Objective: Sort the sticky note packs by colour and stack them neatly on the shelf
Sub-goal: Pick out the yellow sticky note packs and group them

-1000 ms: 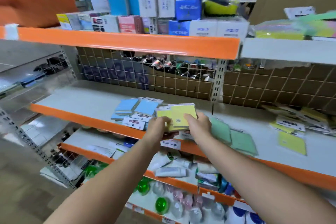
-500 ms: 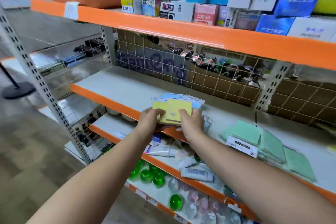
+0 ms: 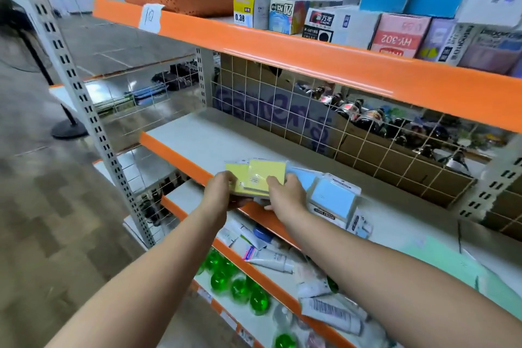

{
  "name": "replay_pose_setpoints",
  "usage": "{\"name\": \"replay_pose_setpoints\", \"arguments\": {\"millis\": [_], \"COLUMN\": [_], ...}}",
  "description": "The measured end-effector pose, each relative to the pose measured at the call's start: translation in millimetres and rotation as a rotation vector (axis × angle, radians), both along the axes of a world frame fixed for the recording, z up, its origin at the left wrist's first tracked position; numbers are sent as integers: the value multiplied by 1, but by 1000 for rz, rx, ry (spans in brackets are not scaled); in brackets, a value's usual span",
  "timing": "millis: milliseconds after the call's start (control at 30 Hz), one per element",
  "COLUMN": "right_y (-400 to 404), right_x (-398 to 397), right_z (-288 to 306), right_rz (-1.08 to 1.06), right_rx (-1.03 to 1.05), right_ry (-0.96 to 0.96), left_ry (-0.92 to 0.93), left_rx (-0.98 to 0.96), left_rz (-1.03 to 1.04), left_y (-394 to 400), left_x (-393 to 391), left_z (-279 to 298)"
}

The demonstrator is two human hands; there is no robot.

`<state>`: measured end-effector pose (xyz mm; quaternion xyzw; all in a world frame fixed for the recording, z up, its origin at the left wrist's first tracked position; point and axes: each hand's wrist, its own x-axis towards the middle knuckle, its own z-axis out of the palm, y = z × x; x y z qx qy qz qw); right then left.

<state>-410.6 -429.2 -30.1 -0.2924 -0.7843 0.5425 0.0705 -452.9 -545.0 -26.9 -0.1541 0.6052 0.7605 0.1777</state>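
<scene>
Writing: a yellow price tag (image 3: 240, 17) on the top shelf reads "0.38"; the box (image 3: 288, 15) beside it shows "20 PCS"; a pink box (image 3: 398, 37) carries an upside-down "HY-302"; a paper slip (image 3: 150, 17) on the orange shelf edge (image 3: 310, 58) bears a handwritten "10".
Yellow packs: the yellow sticky note packs (image 3: 261, 178) are held over the front edge of the middle shelf (image 3: 203, 141), fanned unevenly.
Left hand: the left hand (image 3: 221, 191) has its fingers clamped on the packs' left edge.
Right hand: the right hand (image 3: 285, 195) pinches their right edge, thumb on top.
Change: since half a second ago the view has swung left, and the green packs (image 3: 440, 260) now sit at the lower right.
Nearby: the blue packs (image 3: 330, 198) lie just right of the hands; tubes (image 3: 271, 258) and green bottles (image 3: 240, 288) crowd the shelf below; a wire grid (image 3: 324, 121) backs the shelf.
</scene>
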Motion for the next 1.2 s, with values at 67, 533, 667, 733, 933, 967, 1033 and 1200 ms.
{"name": "replay_pose_setpoints", "arguments": {"millis": [67,533,667,733,933,967,1033,1200], "right_y": [-5,-46,-53,-58,-65,-65,-62,-67], "right_x": [-11,-116,-135,-139,-146,-146,-149,-148], "right_z": [-1,-39,-56,-55,-61,-63,-72,-64], "right_rz": [17,-164,-198,-220,-292,-327,-374,-385], "right_rx": [-48,-239,-185,-169,-113,-94,-78,-79], "right_ry": [0,-114,-193,-201,-228,-239,-260,-261], "left_ry": [-17,100,88,86,130,132,152,208], "left_rx": [-7,-279,-337,-376,-484,-505,-549,-638], "left_rz": [5,-305,-375,-410,-513,-515,-533,-569], "left_y": [-6,-51,-55,-55,-55,-54,-53,-51], "left_x": [-12,-135,-167,-180,-200,-202,-207,-221], "left_z": [-2,-26,-37,-42,-46,-47,-51,-54]}}
